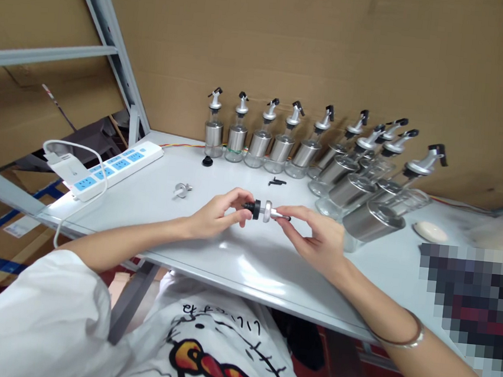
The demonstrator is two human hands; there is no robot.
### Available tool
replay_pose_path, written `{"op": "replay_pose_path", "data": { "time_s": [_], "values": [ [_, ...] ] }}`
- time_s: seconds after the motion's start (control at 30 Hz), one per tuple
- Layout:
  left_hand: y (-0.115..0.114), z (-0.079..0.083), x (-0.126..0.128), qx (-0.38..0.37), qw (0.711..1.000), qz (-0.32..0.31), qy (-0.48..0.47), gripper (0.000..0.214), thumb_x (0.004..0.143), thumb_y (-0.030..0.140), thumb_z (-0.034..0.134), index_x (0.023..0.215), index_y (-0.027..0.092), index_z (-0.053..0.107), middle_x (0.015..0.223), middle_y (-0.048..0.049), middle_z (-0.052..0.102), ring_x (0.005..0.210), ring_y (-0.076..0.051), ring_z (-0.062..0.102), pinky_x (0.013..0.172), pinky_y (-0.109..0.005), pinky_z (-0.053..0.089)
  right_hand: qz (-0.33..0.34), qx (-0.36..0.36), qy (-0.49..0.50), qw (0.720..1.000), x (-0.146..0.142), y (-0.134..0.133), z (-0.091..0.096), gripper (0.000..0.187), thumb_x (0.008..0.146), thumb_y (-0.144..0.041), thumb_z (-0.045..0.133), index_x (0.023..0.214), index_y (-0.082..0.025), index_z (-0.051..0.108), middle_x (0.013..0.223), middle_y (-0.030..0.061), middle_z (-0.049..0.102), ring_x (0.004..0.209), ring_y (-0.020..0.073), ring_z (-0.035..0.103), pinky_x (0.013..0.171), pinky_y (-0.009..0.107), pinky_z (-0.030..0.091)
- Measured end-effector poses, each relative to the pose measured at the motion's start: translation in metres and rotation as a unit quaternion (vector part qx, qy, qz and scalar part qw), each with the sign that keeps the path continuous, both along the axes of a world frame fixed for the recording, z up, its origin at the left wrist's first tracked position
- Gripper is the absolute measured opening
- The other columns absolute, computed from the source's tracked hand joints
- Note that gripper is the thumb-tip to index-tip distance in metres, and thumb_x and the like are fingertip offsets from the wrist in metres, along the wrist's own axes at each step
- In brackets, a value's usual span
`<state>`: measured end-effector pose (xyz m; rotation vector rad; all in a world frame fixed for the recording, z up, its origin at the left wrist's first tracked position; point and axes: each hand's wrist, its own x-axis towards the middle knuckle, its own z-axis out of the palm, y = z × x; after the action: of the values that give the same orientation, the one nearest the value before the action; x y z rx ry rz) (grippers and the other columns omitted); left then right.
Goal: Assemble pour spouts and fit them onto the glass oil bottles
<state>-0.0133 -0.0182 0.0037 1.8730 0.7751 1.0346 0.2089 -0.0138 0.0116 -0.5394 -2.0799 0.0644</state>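
Note:
Both hands hold one small pourer cap (263, 210), silver with a black collar and black tip, just above the white table (236, 258). My left hand (216, 213) pinches its black collar end. My right hand (318, 236) pinches the spout end between thumb and fingers. A second silver pourer part (182, 190) lies on the table to the left of my hands. A black round plug (207, 161) and a small black lever piece (277, 182) lie farther back.
Several glass-and-steel oil bottles with pourer caps (282, 147) stand in a row along the back and curve down the right. A white power strip with blue sockets (106, 168) lies at left. A pale oval object (429, 231) sits at right. Cardboard walls stand behind.

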Motion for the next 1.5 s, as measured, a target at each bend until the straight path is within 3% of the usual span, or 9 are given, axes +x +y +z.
{"op": "replay_pose_path", "data": {
  "time_s": [0.4,0.63,0.8,0.9,0.97,1.07,1.17,1.3,1.5],
  "values": [
    [0.002,0.000,-0.003,0.115,0.993,0.023,0.035,0.024,0.083,0.027,0.060,0.103,0.013,0.057,0.087,-0.0052,0.065,0.073,-0.011,0.059,0.075,-0.026,0.050,0.041,0.018,0.027,0.999,-0.002,0.002,-0.003,0.021,0.084,-0.006,0.061,0.099,-0.021,0.062,0.086,0.0056,0.075,0.077,0.0165,0.072,0.066,0.027,0.060],
    [0.005,0.001,-0.006,0.162,0.984,0.050,0.060,0.015,0.080,0.023,0.064,0.092,0.014,0.062,0.080,-0.0027,0.065,0.065,-0.010,0.055,0.067,-0.024,0.048,0.065,0.060,-0.037,0.995,0.001,0.005,-0.006,0.022,0.086,-0.005,0.055,0.099,-0.021,0.062,0.096,0.0088,0.074,0.079,0.0172,0.071,0.066,0.030,0.059],
    [0.008,-0.002,-0.007,0.179,0.982,0.044,0.040,0.015,0.081,0.025,0.067,0.090,0.014,0.064,0.076,-0.0027,0.064,0.062,-0.009,0.055,0.063,-0.024,0.049,0.061,0.026,-0.036,0.997,0.002,0.005,-0.009,0.016,0.085,-0.006,0.059,0.091,-0.020,0.064,0.092,0.0076,0.075,0.079,0.0163,0.072,0.065,0.025,0.059],
    [0.009,-0.004,-0.008,0.202,0.978,0.033,0.032,0.013,0.082,0.023,0.066,0.091,0.014,0.065,0.077,-0.0039,0.065,0.062,-0.009,0.055,0.063,-0.024,0.050,0.070,-0.047,-0.001,0.996,0.000,0.004,-0.010,0.011,0.083,-0.009,0.064,0.084,-0.020,0.065,0.088,0.0062,0.076,0.080,0.0175,0.073,0.066,0.024,0.060],
    [0.009,-0.004,-0.007,0.229,0.973,0.029,0.020,0.011,0.083,0.021,0.064,0.092,0.014,0.065,0.080,-0.0052,0.067,0.063,-0.009,0.056,0.062,-0.023,0.051,0.092,-0.157,0.042,0.982,-0.001,0.004,-0.010,0.006,0.082,-0.014,0.067,0.085,-0.019,0.065,0.085,0.0058,0.076,0.077,0.0187,0.073,0.067,0.027,0.061],
    [0.007,-0.003,-0.006,0.282,0.959,0.029,0.004,0.011,0.085,0.020,0.064,0.095,0.015,0.065,0.084,-0.0064,0.069,0.069,-0.011,0.060,0.063,-0.023,0.052,0.153,-0.374,0.107,0.909,-0.004,0.002,-0.006,0.011,0.083,-0.026,0.068,0.086,-0.018,0.062,0.080,0.0053,0.076,0.070,0.0198,0.073,0.065,0.032,0.062],
    [0.006,-0.002,-0.006,0.315,0.949,0.023,0.011,0.013,0.084,0.021,0.064,0.097,0.015,0.065,0.083,-0.0071,0.071,0.072,-0.012,0.062,0.066,-0.024,0.053,0.186,-0.468,0.133,0.854,-0.006,0.001,-0.002,0.017,0.079,-0.031,0.072,0.083,-0.017,0.062,0.077,0.0043,0.075,0.066,0.0187,0.073,0.064,0.032,0.062],
    [0.003,-0.002,-0.005,0.305,0.951,0.041,0.038,0.013,0.084,0.024,0.065,0.093,0.014,0.065,0.076,-0.0056,0.069,0.063,-0.011,0.060,0.063,-0.025,0.051,0.153,-0.402,0.131,0.893,-0.008,0.000,-0.004,0.015,0.079,-0.031,0.072,0.081,-0.018,0.065,0.077,0.0049,0.076,0.070,0.0186,0.073,0.065,0.029,0.062],
    [-0.002,-0.004,-0.003,0.237,0.969,0.061,0.032,0.014,0.082,0.027,0.065,0.085,0.013,0.065,0.069,-0.0013,0.064,0.053,-0.008,0.051,0.056,-0.022,0.045,0.078,-0.072,0.004,0.994,-0.004,-0.003,-0.007,0.008,0.086,-0.013,0.061,0.084,-0.019,0.065,0.085,0.0056,0.076,0.077,0.0164,0.073,0.068,0.024,0.060]
  ]
}}
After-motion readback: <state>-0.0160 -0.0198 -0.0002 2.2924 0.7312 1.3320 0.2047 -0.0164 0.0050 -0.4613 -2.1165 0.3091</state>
